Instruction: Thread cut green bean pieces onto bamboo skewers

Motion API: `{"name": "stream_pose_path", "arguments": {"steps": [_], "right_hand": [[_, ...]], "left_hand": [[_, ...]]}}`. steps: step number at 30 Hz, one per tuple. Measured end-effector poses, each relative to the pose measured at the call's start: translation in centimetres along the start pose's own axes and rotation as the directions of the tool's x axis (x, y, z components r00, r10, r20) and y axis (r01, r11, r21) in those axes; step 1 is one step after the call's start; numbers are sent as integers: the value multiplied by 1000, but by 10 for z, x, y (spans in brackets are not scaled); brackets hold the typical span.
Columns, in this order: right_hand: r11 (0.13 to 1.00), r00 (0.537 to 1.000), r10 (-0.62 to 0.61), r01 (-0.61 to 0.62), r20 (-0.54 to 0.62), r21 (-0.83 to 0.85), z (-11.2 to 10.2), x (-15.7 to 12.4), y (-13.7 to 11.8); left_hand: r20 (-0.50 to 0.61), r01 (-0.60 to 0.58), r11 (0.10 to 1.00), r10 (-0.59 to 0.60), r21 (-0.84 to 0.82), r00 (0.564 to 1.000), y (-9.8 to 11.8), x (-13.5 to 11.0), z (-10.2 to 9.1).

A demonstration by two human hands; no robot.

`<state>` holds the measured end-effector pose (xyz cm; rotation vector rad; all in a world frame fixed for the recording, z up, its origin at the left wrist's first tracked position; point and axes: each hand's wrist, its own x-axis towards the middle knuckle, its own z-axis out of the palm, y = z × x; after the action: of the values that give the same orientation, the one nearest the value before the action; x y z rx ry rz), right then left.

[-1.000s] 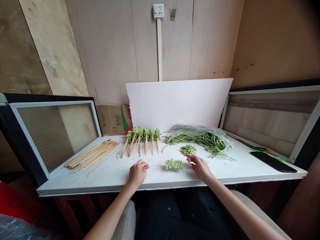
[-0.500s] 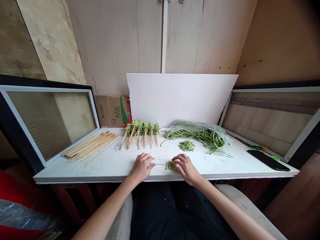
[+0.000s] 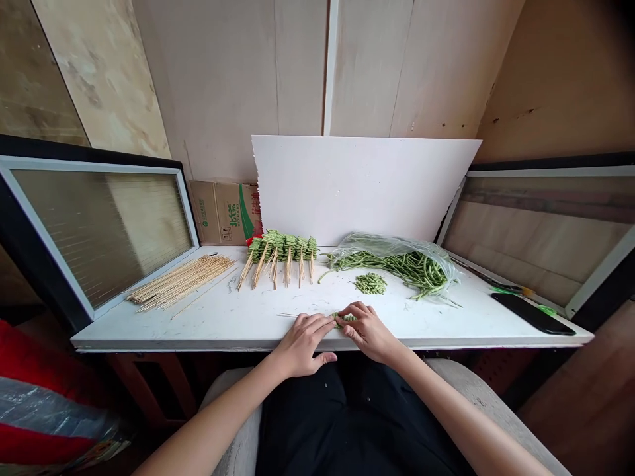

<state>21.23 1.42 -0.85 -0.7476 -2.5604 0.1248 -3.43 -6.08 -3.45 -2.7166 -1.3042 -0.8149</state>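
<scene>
Both hands meet near the front edge of the white table [image 3: 223, 327]. My left hand [image 3: 306, 340] lies with fingers together on a thin bamboo skewer [image 3: 290, 315] and on a short row of cut green bean pieces [image 3: 344, 318]. My right hand [image 3: 370, 330] covers the right side of that row, fingers curled over it. Most of the row is hidden under the two hands. A small heap of cut bean pieces [image 3: 371, 283] lies a little beyond my right hand.
Finished bean skewers [image 3: 282, 258] lie at the back centre, loose bamboo sticks [image 3: 181, 281] at the left. A plastic bag of long beans [image 3: 397, 261] sits at the back right. A black phone [image 3: 533, 314] lies at the far right. Framed panels stand on both sides.
My right hand came back from the heap to the bean row. My left hand slid right along the skewer until both hands met over the row. The camera tilted down.
</scene>
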Motion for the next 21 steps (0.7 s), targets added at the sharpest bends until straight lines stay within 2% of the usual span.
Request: {"name": "stream_pose_path", "arguments": {"steps": [3,9,15,21], "right_hand": [[995,1000,-6,6,-3,102,-3,0,8],[970,990,19,16,-143,242,-6,-1,26],[978,991,9,20,-136,207,-6,-1,26],[994,997,-29,36,-66,107,-6,-1,20]], "left_hand": [[18,15,1000,-15,16,1000,2,1,1],[50,33,998,-36,50,998,4,4,2],[44,42,997,-45,69,998,5,5,4],[40,57,997,-59,55,997,6,6,4]]}}
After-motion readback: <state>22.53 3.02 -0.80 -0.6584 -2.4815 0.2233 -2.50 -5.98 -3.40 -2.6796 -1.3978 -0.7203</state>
